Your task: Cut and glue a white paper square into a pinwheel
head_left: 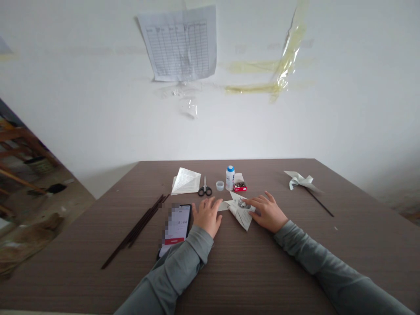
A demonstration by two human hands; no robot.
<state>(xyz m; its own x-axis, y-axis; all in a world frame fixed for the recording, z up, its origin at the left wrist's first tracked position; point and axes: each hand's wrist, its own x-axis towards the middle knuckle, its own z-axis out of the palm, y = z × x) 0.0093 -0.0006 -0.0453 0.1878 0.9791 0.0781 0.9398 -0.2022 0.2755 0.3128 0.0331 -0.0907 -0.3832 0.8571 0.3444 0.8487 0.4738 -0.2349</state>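
A folded printed-paper pinwheel [242, 215] lies on the table between my hands, its blades curled in toward the middle. My right hand [268, 213] rests at its right side, the index fingertip on the folded centre and the thumb near its edge, fingers stretched out. On the other side my left hand [207, 215] lies palm down with fingers apart, fingertips close to the pinwheel's left blade; whether they touch cannot be seen. Just left of that hand is a phone [175, 229] with a lit screen, partly under my sleeve.
Behind my hands are paper sheets [187, 181], black-handled scissors [205, 190], a small translucent cup [220, 186], a blue-capped white bottle [230, 179] and a red box [240, 187] of small metal pieces. Dark sticks [138, 227] lie left; a finished-looking pinwheel on a stick [300, 180] lies right.
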